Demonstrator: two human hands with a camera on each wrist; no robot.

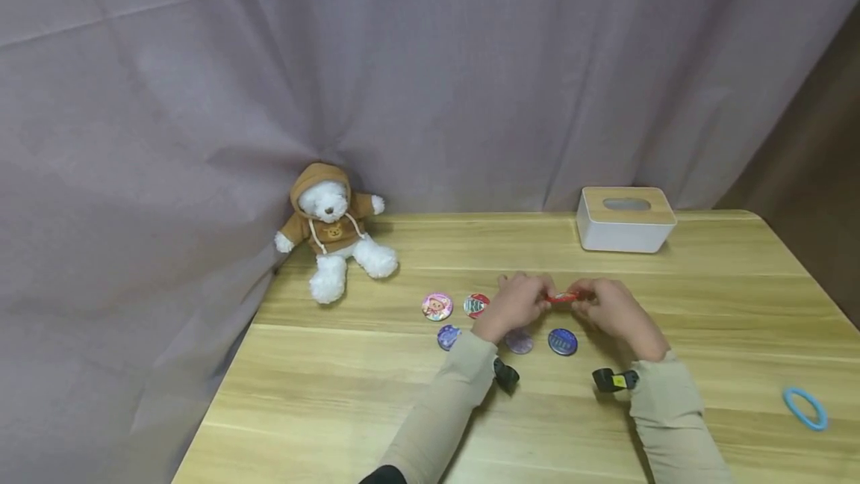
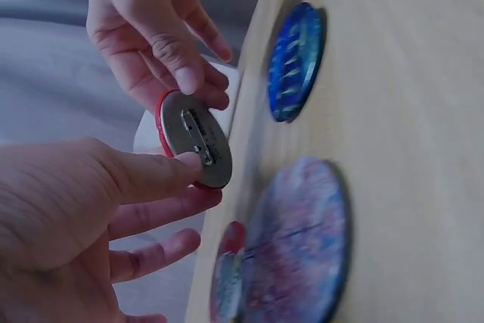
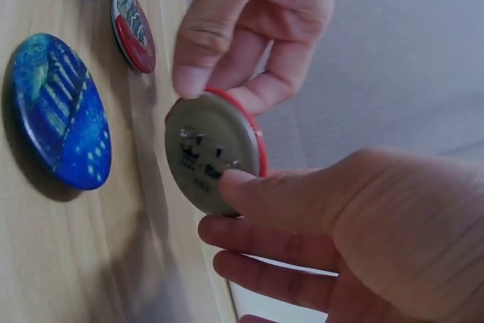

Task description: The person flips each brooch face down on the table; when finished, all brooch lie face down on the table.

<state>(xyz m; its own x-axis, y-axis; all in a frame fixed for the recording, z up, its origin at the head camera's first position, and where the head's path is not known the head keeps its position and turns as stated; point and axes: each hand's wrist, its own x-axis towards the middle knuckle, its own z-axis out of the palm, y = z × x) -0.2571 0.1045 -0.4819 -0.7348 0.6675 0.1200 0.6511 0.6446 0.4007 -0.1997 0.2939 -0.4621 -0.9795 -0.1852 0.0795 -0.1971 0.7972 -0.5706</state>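
A round pin badge (image 1: 562, 296) with a red edge is held just above the table between both hands. Its grey metal back (image 3: 208, 153) shows in the right wrist view, and its safety-pin clasp (image 2: 198, 135) in the left wrist view. My left hand (image 1: 519, 303) pinches one side of it with thumb and fingers; my right hand (image 1: 610, 311) pinches the opposite side. Below the hands lie a blue badge (image 1: 563, 342) and a pale purple badge (image 1: 519, 340). The held badge's front is mostly hidden.
Left of the hands lie a pink badge (image 1: 437, 306), a red patterned badge (image 1: 476, 305) and a partly covered blue-purple badge (image 1: 448, 337). A teddy bear (image 1: 334, 234) sits at the back left, a tissue box (image 1: 626, 220) stands back right, and a blue ring (image 1: 805, 408) lies far right.
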